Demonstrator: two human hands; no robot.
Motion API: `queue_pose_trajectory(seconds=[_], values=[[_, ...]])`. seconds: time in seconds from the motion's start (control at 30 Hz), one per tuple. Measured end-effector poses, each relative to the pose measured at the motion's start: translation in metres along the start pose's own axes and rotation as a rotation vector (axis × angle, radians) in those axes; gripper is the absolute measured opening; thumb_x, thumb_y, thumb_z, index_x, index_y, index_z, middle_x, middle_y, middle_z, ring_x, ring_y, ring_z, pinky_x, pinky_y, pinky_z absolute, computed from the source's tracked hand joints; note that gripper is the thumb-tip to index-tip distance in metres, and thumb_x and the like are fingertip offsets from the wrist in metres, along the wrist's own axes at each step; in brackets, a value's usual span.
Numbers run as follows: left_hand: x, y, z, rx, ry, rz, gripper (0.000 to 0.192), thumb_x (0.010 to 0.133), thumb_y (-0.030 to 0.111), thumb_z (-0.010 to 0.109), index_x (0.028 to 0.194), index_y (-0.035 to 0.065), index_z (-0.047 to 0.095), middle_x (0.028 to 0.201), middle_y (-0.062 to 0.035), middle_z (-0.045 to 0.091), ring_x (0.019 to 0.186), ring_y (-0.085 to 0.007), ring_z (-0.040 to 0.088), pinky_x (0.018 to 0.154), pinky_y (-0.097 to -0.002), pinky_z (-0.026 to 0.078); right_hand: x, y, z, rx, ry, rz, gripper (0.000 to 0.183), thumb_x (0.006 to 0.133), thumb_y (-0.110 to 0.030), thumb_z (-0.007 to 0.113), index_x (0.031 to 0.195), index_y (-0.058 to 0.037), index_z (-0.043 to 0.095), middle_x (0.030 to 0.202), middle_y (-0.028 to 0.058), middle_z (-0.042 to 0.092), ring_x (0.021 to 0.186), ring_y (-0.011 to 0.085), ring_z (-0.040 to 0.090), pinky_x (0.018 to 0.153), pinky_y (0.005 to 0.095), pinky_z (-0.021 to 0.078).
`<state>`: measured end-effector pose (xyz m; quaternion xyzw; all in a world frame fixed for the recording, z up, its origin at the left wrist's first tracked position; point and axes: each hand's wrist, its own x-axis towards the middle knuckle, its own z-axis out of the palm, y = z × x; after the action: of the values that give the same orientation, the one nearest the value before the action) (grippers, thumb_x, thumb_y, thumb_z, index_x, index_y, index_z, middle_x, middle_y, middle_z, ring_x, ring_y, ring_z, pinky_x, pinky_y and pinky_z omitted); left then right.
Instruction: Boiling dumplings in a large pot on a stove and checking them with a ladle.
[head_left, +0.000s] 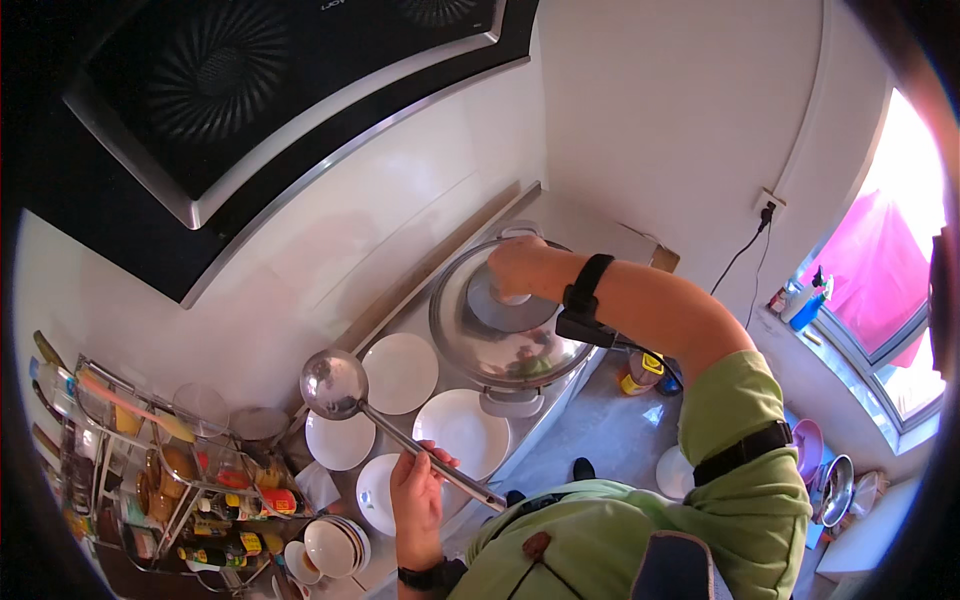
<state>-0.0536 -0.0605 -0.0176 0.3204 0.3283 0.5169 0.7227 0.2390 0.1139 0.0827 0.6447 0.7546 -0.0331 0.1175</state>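
My left hand (420, 487) is closed around the handle of a metal ladle (334, 384), whose round bowl is raised over the white plates. On the counter stands a large metal pot with a domed lid (480, 345) and a side handle at each end. My right hand (517, 270) is on the knob at the lid's centre, the fingers curled round it; the lid lies on the pot. Beside the pot are several white plates (400, 373), among them a larger one (465, 431) under the ladle's handle. The pot's contents are hidden.
A wire rack (172, 517) with bottles, jars and utensils stands at the left, near stacked bowls (330, 547). A black range hood (225, 172) overhangs the counter. At the right are a wall socket (769, 204) with a plugged cord and a window sill with spray bottles (810, 307).
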Motion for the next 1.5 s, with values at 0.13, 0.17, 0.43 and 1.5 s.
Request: queue_pose_trajectory(seconds=[0.13,0.17,0.43,1.5], values=[[-0.007,-0.004,0.002,-0.006,0.04,0.026,0.015,0.091,0.01,0.048,0.1,-0.0005,0.053,0.086,-0.0089,0.058,0.081,-0.0191,0.056,0.077,-0.038,0.047,0.018,0.007,0.016,-0.027,0.011,0.002,0.03,0.062,-0.029,0.073,0.083,-0.0068,0.071,0.093,0.0118,0.066,0.086,0.028,0.064,0.067,0.0426,0.0521],[-0.008,-0.005,0.001,-0.005,0.048,0.035,0.015,0.092,0.01,0.047,0.101,-0.0009,0.052,0.086,-0.0096,0.057,0.082,-0.0196,0.056,0.079,-0.0388,0.047,0.02,0.008,0.017,-0.019,0.009,-0.016,0.03,0.061,-0.028,0.074,0.082,-0.0065,0.071,0.092,0.012,0.066,0.086,0.0283,0.064,0.068,0.0429,0.0519],[-0.01,-0.007,0.004,-0.006,0.064,0.073,0.016,0.092,0.01,0.047,0.103,-0.0014,0.051,0.087,-0.0104,0.058,0.082,-0.02,0.056,0.082,-0.0401,0.047,0.017,0.017,0.018,-0.007,0.026,-0.15,0.033,0.059,-0.029,0.073,0.082,-0.0058,0.07,0.091,0.0118,0.066,0.086,0.0286,0.064,0.067,0.0428,0.0516],[0.0,-0.007,0.007,0.04,-0.02,0.044,0.018,0.091,0.011,0.049,0.103,-0.0018,0.052,0.086,-0.0108,0.059,0.081,-0.0208,0.057,0.079,-0.039,0.048,-0.11,0.131,-0.015,1.874,0.506,0.087,0.036,0.083,-0.031,0.064,0.111,-0.0086,0.059,0.085,0.0039,0.063,0.069,0.0126,0.061,0.064,0.0252,0.0498]])
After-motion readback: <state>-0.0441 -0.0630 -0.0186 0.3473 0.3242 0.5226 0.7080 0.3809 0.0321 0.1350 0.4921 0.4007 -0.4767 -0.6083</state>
